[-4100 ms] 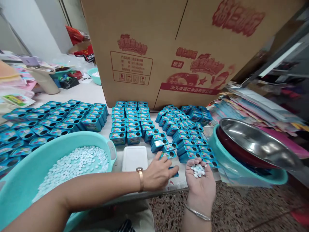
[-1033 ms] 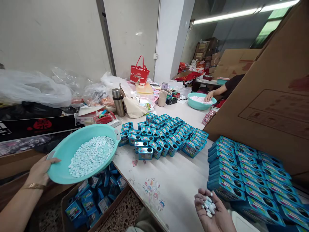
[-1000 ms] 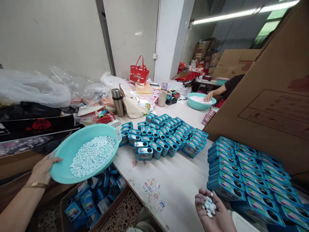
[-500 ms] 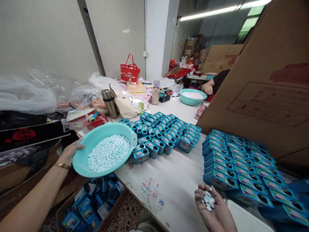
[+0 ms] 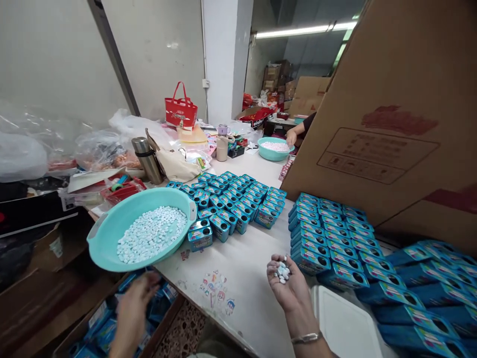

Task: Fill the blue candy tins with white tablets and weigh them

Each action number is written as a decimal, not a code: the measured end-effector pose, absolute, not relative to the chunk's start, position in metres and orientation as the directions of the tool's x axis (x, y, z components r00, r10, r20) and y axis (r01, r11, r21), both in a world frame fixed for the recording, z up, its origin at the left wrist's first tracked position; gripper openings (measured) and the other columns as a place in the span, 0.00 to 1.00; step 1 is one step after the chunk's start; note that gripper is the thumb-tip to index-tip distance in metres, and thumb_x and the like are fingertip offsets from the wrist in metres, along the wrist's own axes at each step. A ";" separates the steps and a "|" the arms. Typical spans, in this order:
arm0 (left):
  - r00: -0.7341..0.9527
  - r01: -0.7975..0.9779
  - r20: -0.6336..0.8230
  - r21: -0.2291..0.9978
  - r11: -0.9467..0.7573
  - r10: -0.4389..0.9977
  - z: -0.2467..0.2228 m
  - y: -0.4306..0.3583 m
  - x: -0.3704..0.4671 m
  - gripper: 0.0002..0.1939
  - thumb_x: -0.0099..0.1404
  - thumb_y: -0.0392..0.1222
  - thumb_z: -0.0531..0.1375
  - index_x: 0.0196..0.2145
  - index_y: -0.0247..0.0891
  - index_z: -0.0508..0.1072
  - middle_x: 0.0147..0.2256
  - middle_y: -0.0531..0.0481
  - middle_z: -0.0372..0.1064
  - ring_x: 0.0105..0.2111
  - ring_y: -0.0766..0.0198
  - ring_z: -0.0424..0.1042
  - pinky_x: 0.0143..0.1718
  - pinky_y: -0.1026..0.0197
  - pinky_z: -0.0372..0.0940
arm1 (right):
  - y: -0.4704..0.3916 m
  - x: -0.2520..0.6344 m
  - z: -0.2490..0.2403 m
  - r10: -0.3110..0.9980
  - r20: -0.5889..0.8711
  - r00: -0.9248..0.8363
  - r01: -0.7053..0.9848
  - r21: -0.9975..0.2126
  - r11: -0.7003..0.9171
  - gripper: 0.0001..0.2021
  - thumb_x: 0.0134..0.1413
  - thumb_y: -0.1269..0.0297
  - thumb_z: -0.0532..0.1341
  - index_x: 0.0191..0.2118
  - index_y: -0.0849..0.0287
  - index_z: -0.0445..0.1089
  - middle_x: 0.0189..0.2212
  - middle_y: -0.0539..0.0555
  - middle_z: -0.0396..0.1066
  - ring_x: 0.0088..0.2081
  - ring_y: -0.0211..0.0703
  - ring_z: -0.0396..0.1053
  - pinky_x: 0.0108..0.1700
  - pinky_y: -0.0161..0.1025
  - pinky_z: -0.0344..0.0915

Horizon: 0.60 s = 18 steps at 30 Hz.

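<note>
My right hand (image 5: 288, 288), palm up and cupped over the table, holds several small pale blue and white tablets (image 5: 282, 272). Below the rim of the turquoise basin (image 5: 106, 243), my left hand (image 5: 134, 303) is above a carton of blue containers (image 5: 104, 335); motion smears its fingers. Loose pale tablets (image 5: 149, 233) cover much of the basin's bottom. Small blue containers (image 5: 200, 237) with round dark openings stand grouped beside the basin. More blue containers (image 5: 311, 258) stand in tight rows to the right of my right hand.
A white lid or box (image 5: 346, 323) lies beside my right forearm. A tall cardboard sheet (image 5: 372, 124) rises behind the rows. Further back, another person's hand (image 5: 292, 137) is at a second turquoise basin (image 5: 270, 155). A steel thermos (image 5: 147, 159) and a red bag (image 5: 181, 112) stand at left.
My left hand has let go of the basin's rim and moved down over the carton of blue containers. My right hand still cups the tablets. The view has turned right.
</note>
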State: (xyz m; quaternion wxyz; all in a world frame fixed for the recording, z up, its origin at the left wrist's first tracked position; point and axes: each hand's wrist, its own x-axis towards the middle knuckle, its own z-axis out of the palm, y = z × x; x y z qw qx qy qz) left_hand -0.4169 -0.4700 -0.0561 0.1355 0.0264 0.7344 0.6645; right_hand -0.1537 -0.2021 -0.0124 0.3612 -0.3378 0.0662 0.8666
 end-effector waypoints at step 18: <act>-0.942 -0.039 -0.014 0.997 -0.069 0.336 -0.098 -0.303 -0.442 0.17 0.65 0.48 0.53 0.43 0.37 0.75 0.46 0.47 0.74 0.56 0.55 0.65 0.59 0.53 0.60 | -0.204 -0.145 -0.026 0.548 -0.562 -0.620 -0.634 -0.054 -0.772 0.05 0.51 0.73 0.62 0.30 0.61 0.63 0.27 0.50 0.67 0.24 0.31 0.62 0.26 0.28 0.63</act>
